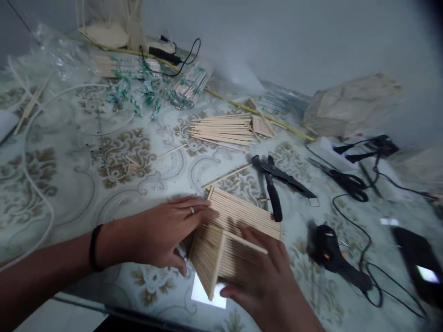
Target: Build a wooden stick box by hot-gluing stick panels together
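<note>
A small model of thin wooden sticks (238, 210), laid side by side into panels, sits at the near middle of the table. A slanted panel (206, 258) meets the rest at an upright-looking corner strip. My left hand (169, 230), with a ring and a black wristband, has its fingers on the model's left edge and its thumb below. From the right, my right hand (268, 276) grips the model, fingers over its top and thumb near its lower side. The right hand is slightly blurred, and its fingers hide part of the panels.
Black-handled pliers (273, 180) lie just beyond the model. To the right are a glue gun (337, 260) with its cord, scissors (342, 180) and a phone (418, 258). Loose sticks (223, 129) lie farther back, near plastic-wrapped bundles (192, 85). A white cable (27, 152) loops at left.
</note>
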Available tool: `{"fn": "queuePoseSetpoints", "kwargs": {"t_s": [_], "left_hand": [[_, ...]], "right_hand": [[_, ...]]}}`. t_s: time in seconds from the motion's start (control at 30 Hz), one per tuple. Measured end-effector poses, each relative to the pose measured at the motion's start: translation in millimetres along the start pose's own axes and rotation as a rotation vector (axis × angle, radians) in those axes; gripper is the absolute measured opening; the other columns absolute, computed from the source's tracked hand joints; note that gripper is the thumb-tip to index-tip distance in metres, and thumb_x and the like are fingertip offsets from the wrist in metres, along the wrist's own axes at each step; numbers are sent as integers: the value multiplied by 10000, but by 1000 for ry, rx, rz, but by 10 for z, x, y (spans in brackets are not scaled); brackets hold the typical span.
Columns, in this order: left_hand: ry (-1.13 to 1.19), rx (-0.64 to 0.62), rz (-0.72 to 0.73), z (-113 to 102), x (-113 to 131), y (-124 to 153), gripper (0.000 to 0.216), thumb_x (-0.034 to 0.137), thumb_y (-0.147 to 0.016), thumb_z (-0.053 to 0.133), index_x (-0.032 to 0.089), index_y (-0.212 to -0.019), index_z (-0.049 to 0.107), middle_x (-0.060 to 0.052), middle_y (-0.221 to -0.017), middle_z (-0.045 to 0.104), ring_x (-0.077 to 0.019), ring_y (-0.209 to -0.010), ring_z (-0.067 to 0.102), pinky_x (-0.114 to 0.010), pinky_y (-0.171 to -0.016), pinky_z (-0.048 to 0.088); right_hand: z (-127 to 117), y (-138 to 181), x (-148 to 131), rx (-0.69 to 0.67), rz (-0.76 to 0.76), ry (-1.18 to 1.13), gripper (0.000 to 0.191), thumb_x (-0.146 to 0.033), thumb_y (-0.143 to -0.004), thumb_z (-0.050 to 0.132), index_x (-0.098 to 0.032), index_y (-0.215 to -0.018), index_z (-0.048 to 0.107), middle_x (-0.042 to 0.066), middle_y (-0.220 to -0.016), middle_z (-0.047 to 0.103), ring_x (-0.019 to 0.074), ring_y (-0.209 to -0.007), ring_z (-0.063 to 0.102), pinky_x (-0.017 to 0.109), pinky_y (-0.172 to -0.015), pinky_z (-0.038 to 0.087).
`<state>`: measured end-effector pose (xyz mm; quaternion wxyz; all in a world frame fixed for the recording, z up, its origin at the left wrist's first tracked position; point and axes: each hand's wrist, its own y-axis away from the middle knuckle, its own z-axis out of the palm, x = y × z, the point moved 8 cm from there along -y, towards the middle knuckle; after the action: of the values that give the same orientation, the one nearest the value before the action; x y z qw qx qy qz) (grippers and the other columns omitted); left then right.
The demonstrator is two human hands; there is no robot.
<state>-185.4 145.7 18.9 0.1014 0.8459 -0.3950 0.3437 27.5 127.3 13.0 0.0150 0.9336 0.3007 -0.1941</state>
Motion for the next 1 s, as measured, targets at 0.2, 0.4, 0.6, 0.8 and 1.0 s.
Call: {"fn": "queuePoseSetpoints", "kwargs": {"t_s": [0.2, 0.4, 0.6, 0.8, 1.0], "left_hand": [[-78, 40, -33, -35, -28, -7, 907, 445, -790, 897, 170, -1527, 446, -193, -1553, 622, -363, -1508, 553, -540, -1332, 371], [-193, 158, -140, -140, -146, -71, 857, 405, -796, 857, 155, -1512, 456, -222, -1588, 578, -423, -1471, 573, -591, -1252, 477], [-259, 232, -205, -121, -139, -212, 831, 406, -747, 935, 188, -1411, 485, -222, -1389, 672, -467, -1325, 648, -660, -1133, 554], [-258, 225, -213, -5, 35, -234, 672, 326, -817, 883, 201, -1379, 537, -181, -1371, 688, -434, -1318, 653, -636, -1139, 548], [-227, 109, -126, 77, 325, -275, 430, 199, -880, 813, 204, -1276, 648, -105, -1223, 764, -321, -1215, 713, -524, -1120, 560]], "right_hand": [[78, -73, -147, 33, -71, -74, 879, -332, -807, 954, -242, -1545, 485, 190, -1493, 639, 422, -1327, 632, 650, -1041, 627], [-32, -362, 23, 91, -139, -116, 676, -243, -915, 843, -213, -1523, 549, 186, -1446, 710, 391, -1358, 669, 685, -1178, 534], [-131, -606, 306, 71, -155, -158, 558, -160, -913, 804, -234, -1449, 669, 175, -1471, 701, 380, -1383, 664, 644, -1182, 547], [-256, -557, 503, 101, -153, -175, 461, -93, -958, 696, -225, -1400, 699, 171, -1476, 685, 340, -1389, 661, 555, -1175, 569], [-293, -347, 733, 187, -41, -187, 332, -179, -1050, 574, -257, -1345, 705, 183, -1416, 673, 372, -1342, 665, 619, -1092, 598]]}}
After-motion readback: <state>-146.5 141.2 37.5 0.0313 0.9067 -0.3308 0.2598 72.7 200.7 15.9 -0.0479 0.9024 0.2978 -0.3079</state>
